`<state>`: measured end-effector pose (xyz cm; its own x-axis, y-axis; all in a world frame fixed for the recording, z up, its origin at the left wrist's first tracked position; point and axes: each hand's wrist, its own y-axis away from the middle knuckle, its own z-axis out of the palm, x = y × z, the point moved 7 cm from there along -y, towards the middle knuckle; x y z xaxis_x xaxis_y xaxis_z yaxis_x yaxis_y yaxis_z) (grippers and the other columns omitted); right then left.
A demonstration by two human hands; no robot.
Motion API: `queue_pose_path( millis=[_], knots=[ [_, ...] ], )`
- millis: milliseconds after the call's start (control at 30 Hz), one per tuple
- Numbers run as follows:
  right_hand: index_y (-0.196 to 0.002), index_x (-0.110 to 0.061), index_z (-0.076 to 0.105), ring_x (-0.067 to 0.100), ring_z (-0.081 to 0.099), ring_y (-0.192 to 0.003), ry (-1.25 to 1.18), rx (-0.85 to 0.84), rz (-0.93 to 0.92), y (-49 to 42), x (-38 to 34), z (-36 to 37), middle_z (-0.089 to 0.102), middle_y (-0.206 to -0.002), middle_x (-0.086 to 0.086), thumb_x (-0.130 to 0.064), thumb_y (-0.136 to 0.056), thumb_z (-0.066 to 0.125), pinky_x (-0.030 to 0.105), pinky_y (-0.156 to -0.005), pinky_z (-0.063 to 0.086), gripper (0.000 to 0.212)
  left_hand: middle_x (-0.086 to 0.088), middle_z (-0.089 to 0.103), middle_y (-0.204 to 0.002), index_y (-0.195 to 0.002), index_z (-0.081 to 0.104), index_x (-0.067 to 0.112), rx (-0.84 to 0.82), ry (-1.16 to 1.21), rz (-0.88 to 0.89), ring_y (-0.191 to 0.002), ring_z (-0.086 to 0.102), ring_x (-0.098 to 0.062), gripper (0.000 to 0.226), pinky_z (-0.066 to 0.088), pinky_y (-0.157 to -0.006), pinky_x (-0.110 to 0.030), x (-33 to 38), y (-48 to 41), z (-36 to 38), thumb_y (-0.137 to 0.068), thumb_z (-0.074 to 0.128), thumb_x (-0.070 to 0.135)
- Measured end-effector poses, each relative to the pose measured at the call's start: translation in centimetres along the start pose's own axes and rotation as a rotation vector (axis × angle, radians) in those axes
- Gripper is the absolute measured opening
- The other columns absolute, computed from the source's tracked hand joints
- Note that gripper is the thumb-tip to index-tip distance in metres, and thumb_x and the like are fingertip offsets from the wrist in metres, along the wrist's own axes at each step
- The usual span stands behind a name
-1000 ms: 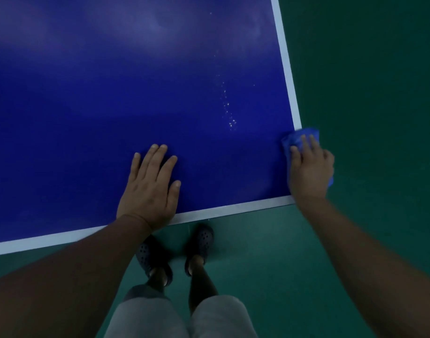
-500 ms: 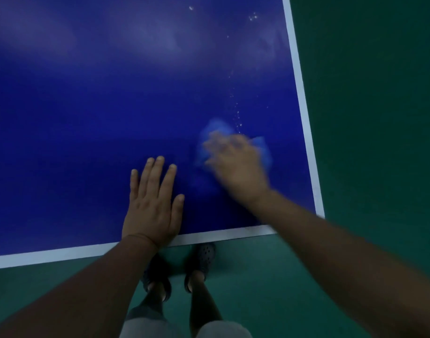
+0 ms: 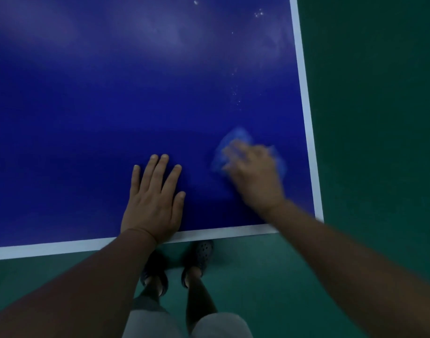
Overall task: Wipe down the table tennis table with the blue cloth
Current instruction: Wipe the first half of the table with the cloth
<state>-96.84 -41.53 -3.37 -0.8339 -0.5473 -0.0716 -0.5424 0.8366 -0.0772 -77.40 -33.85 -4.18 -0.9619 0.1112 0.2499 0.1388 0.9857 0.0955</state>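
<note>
From the head camera, looking down, the table [image 3: 111, 118] fills the upper left of the view: a dark blue top with a white line along its near edge and another along its right edge, the two meeting at the near right corner. The left hand [image 3: 154, 201] lies flat on the table just inside the near white line, palm down, fingers spread a little and stretched out, holding nothing; its wrist crosses the line. The right hand [image 3: 254, 174] is on the table beside the left hand, toward the right edge line, and is blurred. It presses on the cloth [image 3: 235, 140], a crumpled light blue rag that shows past the fingertips and at both sides of the hand; the fingers lie over the cloth, but the blur hides whether they are curled to grip it or only laid on top. The cloth sits on the table near the corner, inside both white lines and touching neither. Farther up the table, near the right edge line, a scatter of small pale specks [image 3: 235, 93] runs away from the cloth, with a few more at the top. Pale smears cloud the far part of the top. Below the near edge, on the green floor [image 3: 367, 118], stand two feet in dark perforated clogs [image 3: 203, 254], with bare shins and light shorts above.
</note>
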Motion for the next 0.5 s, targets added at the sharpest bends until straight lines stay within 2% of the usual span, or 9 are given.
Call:
queue_pose_path(
  millis=[67, 133, 200, 267, 333, 400, 433, 467, 500],
  knots=[
    [-0.125, -0.015, 0.066, 0.040, 0.057, -0.108, 0.087, 0.112, 0.439, -0.3, 10.4, -1.4, 0.056, -0.140, 0.016, -0.034, -0.103, 0.039, 0.046, -0.086, 0.039, 0.040, -0.016, 0.025, -0.163, -0.151, 0.038, 0.010, -0.003, 0.001, -0.005, -0.154, 0.013, -0.031, 0.061, 0.006, -0.123, -0.056, -0.1, 0.1, 0.0, -0.102, 0.024, 0.043],
    [-0.131, -0.009, 0.061, 0.042, 0.050, -0.115, 0.041, 0.136, 0.839, 1.6, 19.4, -2.8, 0.052, -0.142, 0.019, -0.043, -0.103, 0.028, 0.043, -0.095, 0.036, 0.055, -0.016, 0.025, -0.163, -0.152, 0.038, 0.011, -0.002, 0.006, -0.004, -0.154, 0.012, -0.031, 0.061, 0.007, -0.123, -0.057, -0.1, 0.1, 0.0, -0.102, 0.024, 0.043],
    [-0.129, -0.003, 0.060, 0.041, 0.049, -0.118, 0.029, 0.180, 0.987, 2.6, 21.3, -4.5, 0.053, -0.138, 0.021, -0.040, -0.105, 0.029, 0.040, -0.096, 0.034, 0.054, -0.016, 0.025, -0.163, -0.151, 0.038, 0.010, 0.002, 0.011, -0.003, -0.154, 0.012, -0.031, 0.061, 0.006, -0.123, -0.056, -0.1, 0.0, 0.0, -0.102, 0.024, 0.043],
    [-0.116, 0.001, 0.063, 0.041, 0.056, -0.101, 0.011, 0.236, 0.827, 1.8, 16.7, -5.2, 0.060, -0.122, 0.024, -0.026, -0.105, 0.037, 0.043, -0.085, 0.038, 0.039, -0.016, 0.025, -0.163, -0.152, 0.038, 0.011, 0.004, 0.013, -0.005, -0.154, 0.012, -0.030, 0.062, 0.006, -0.124, -0.056, -0.1, 0.0, 0.1, -0.102, 0.023, 0.044],
    [-0.106, -0.001, 0.066, 0.038, 0.059, -0.085, -0.047, 0.168, 0.422, 1.4, 7.1, -3.9, 0.065, -0.109, 0.022, -0.016, -0.100, 0.044, 0.042, -0.071, 0.042, 0.028, -0.016, 0.025, -0.163, -0.152, 0.038, 0.010, 0.004, 0.008, -0.003, -0.154, 0.013, -0.030, 0.062, 0.007, -0.124, -0.056, -0.1, 0.0, 0.1, -0.102, 0.022, 0.044],
    [-0.118, -0.009, 0.069, 0.032, 0.056, -0.095, -0.071, 0.008, 0.002, 3.9, -1.9, -1.4, 0.065, -0.124, 0.016, -0.027, -0.100, 0.048, 0.040, -0.077, 0.042, 0.033, -0.016, 0.025, -0.163, -0.152, 0.039, 0.010, 0.005, 0.004, -0.001, -0.154, 0.014, -0.031, 0.062, 0.007, -0.123, -0.056, -0.1, 0.0, 0.1, -0.102, 0.023, 0.044],
    [-0.124, -0.013, 0.069, 0.029, 0.054, -0.100, -0.069, -0.025, -0.118, 4.8, -3.4, -1.2, 0.064, -0.130, 0.013, -0.032, -0.100, 0.050, 0.040, -0.081, 0.042, 0.036, -0.016, 0.025, -0.163, -0.151, 0.039, 0.010, 0.007, 0.003, -0.002, -0.154, 0.014, -0.031, 0.062, 0.007, -0.123, -0.056, -0.1, 0.0, 0.1, -0.102, 0.023, 0.043],
    [-0.125, -0.014, 0.068, 0.028, 0.053, -0.103, -0.080, -0.016, -0.146, 5.1, -2.4, -1.0, 0.063, -0.132, 0.012, -0.034, -0.100, 0.051, 0.040, -0.084, 0.041, 0.037, -0.015, 0.025, -0.163, -0.152, 0.039, 0.010, 0.005, 0.004, -0.005, -0.154, 0.013, -0.030, 0.062, 0.007, -0.124, -0.056, -0.1, 0.0, 0.1, -0.102, 0.023, 0.043],
    [-0.125, -0.013, 0.068, 0.029, 0.053, -0.104, -0.066, 0.025, -0.077, 4.7, 0.2, -0.9, 0.063, -0.132, 0.014, -0.034, -0.100, 0.050, 0.041, -0.085, 0.039, 0.037, -0.015, 0.024, -0.163, -0.152, 0.038, 0.011, 0.001, 0.007, -0.008, -0.154, 0.012, -0.030, 0.062, 0.006, -0.124, -0.055, -0.1, 0.1, 0.2, -0.102, 0.023, 0.044]
  ],
)
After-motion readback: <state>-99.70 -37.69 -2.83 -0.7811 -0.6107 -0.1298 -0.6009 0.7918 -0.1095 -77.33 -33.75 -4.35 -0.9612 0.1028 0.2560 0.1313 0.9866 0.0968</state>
